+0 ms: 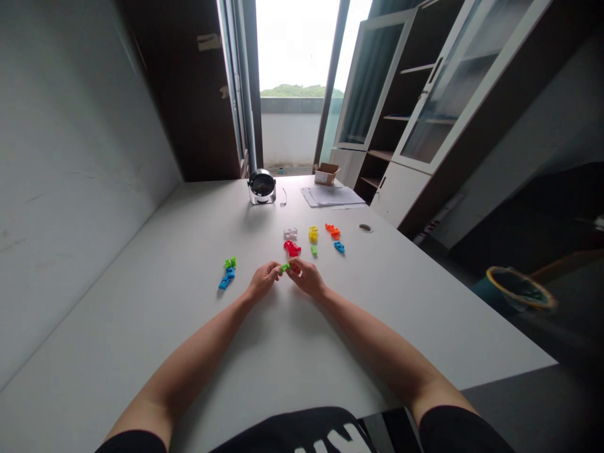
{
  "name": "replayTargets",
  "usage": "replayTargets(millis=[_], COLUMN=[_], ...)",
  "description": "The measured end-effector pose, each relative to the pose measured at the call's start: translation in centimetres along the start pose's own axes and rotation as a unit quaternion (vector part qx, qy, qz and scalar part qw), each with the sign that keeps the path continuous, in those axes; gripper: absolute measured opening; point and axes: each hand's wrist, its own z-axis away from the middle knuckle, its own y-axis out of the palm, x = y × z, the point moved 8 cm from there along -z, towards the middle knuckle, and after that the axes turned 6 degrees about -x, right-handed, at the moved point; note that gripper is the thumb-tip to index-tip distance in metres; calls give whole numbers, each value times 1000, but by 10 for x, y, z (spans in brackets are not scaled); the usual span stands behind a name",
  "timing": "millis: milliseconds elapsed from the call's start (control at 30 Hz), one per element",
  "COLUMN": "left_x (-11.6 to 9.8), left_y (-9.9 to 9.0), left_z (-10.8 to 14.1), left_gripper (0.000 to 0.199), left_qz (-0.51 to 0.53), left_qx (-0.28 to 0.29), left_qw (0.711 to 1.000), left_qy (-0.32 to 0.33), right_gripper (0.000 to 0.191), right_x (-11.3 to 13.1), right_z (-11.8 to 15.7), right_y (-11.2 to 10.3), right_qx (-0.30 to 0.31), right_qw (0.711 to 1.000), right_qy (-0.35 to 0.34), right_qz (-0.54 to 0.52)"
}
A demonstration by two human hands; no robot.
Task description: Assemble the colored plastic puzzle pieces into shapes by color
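Observation:
Between my two hands, over the white table (pixel 292 352), is a small green piece (pixel 285 267). The fingertips of my left hand (pixel 265 277) pinch together at its left side. My right hand (pixel 306 276) grips it from the right, with fingers closed on it. Just beyond my hands lie red pieces (pixel 292 248), white pieces (pixel 290 233), yellow pieces (pixel 313 234) and a single green piece (pixel 314 250). Orange pieces (pixel 333 231) and a blue piece (pixel 339 247) are farther right. Left of my left hand, green pieces (pixel 230 262) touch blue pieces (pixel 226 279).
A round black device on a stand (pixel 262 187) is at the table's far side, beside a thin cable (pixel 284 197). Papers (pixel 333 196) and an open cardboard box (pixel 326 173) are at the far right. A cable hole (pixel 365 228) is in the tabletop. A wall borders the left.

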Motion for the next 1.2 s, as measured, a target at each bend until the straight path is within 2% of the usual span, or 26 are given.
replayTargets(millis=[333, 567, 933, 1100, 1200], left_x=[-3, -2, 2, 6, 10], left_y=[1, -2, 0, 1, -2], left_z=[1, -2, -2, -3, -3], left_gripper=[26, 34, 33, 32, 32], left_qz=[52, 74, 65, 73, 74], left_qx=[8, 1, 4, -1, -26], left_qw=[999, 997, 998, 997, 997], left_qy=[9, -7, -11, -16, -27], right_gripper=[28, 29, 31, 27, 28], right_x=[-4, 2, 0, -4, -22], right_z=[-2, -2, -1, -1, -8], right_y=[-2, -2, 2, 5, -5], right_qx=[-17, 3, 4, 3, -51], right_qw=[999, 998, 999, 995, 987], right_qy=[23, 9, -11, 12, 65], right_qz=[-15, -59, -53, -95, -140])
